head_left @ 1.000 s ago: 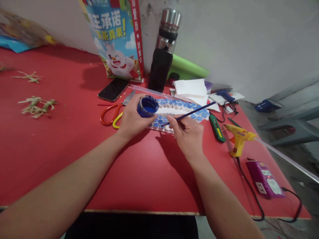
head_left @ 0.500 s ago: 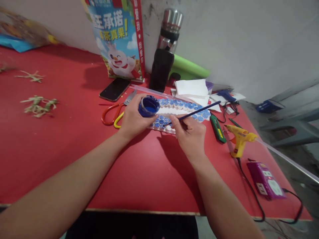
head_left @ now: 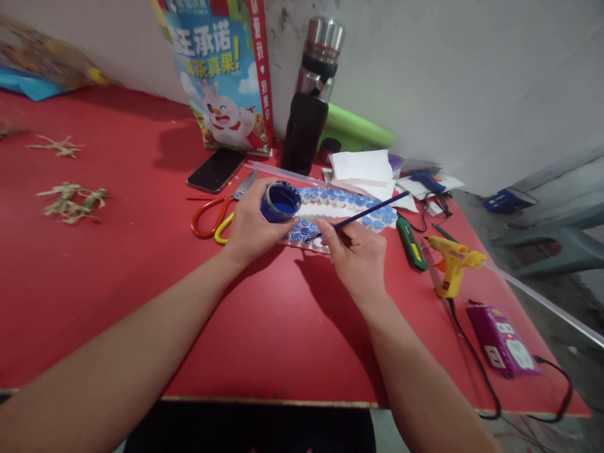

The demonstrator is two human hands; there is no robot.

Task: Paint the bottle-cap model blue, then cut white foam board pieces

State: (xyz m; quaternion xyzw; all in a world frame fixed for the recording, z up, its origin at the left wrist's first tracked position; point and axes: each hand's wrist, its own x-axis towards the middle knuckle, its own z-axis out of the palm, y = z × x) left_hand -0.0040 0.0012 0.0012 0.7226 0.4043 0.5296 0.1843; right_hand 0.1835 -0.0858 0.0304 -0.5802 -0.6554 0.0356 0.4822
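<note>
The left hand (head_left: 252, 220) was curled round an open glass jar (head_left: 281, 201) of dark blue paint, tilting its mouth toward the person. The right hand (head_left: 356, 255) pinched a slim blue paintbrush (head_left: 372, 211) like a pen, its tip pointing down and left. Below both hands, on the red table (head_left: 283, 352), lay a white piece set with rows of blue rosettes (head_left: 325, 209); near the brush tip some were still white.

Compared with half a second earlier, the brush hand had shifted slightly toward the jar, while jar and piece had hardly moved. The brushwork thus seemed to be staying on the same small patch, with paint close by.

Scissors (head_left: 244, 187) lay just beside the left hand, with a smartphone (head_left: 216, 170) beyond. Past the right hand were a green utility knife (head_left: 411, 243), a yellow glue gun (head_left: 453, 258) and a purple power strip (head_left: 500, 340).

The piece's left end was hidden behind the left hand and jar, and whether the bristles touched a rosette could not be told. Farther back, a black case (head_left: 304, 132) covered the lower part of a steel flask (head_left: 323, 47), and the top edge of the view cut off a printed paper bag (head_left: 231, 75).
</note>
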